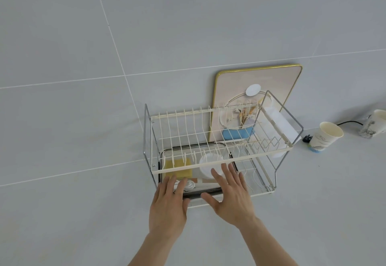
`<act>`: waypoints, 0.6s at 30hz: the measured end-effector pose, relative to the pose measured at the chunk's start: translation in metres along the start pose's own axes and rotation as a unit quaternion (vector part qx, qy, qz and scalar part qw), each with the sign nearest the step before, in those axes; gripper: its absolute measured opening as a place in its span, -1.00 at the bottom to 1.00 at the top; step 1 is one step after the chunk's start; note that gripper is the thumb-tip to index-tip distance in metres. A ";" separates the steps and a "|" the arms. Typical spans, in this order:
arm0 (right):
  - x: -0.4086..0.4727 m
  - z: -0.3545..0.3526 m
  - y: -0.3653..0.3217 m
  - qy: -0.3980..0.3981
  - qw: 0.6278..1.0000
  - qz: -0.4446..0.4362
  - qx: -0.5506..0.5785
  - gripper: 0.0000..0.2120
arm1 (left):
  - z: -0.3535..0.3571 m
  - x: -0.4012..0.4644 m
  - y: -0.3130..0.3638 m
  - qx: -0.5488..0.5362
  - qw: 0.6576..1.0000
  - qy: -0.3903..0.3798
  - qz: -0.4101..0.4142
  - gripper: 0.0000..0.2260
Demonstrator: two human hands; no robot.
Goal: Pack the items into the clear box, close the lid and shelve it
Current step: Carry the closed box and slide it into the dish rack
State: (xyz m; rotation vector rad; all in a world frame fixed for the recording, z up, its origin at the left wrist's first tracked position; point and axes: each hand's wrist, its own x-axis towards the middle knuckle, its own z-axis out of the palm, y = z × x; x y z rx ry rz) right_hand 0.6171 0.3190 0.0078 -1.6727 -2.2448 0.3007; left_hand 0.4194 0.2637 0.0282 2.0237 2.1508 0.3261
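A clear box with a dark-rimmed lid [208, 194] sits on the lower tier of a cream wire rack [219, 160]. Through the lid I see a yellow sponge [179, 168], a white round item [208, 165] and small white pieces. My left hand [169, 205] lies flat with its fingertips on the box's front left edge. My right hand [231, 192] lies flat on the lid's front right, fingers spread. Neither hand grips anything.
A pink gold-rimmed board [277, 82] leans on the tiled wall behind the rack. A paper cup [325, 138] stands to the right, with a black plug [307, 139] and a marbled object [373, 123] beside it. A white item [282, 123] rests on the rack's upper right.
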 end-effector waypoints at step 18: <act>-0.020 -0.016 -0.063 -0.014 0.999 0.005 -0.038 -0.28 | -0.057 -0.028 -0.065 -0.059 0.994 0.047 0.075 -0.65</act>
